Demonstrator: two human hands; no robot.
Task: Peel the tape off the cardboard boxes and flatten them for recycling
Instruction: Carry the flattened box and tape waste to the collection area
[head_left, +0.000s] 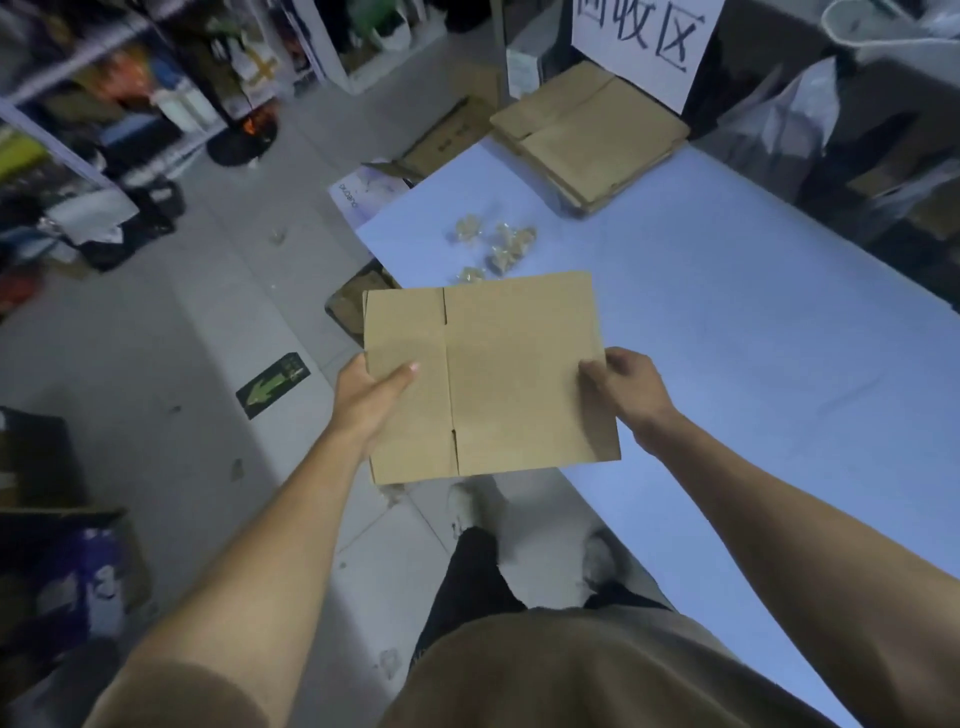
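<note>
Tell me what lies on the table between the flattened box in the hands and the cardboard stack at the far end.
Crumpled tape wads, then bare table, seen in the head view.

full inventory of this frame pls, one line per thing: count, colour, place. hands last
flattened brown cardboard box: 1, brown, held in the air over the table's near left edge
stack of flattened cardboard boxes: 1 stack, count within unclear, brown, far end of the table
crumpled clear tape wads: about 5, yellowish clear, on the table beyond the held box
light blue table: 1, light blue, right half of view
white paper sign with black characters: 1, white, upright behind the stack
green arrow floor sticker: 1, green on black, floor at left
cluttered storage shelves: colours mixed, upper left
left hand: grips the box's left edge
right hand: grips the box's right edge
</note>
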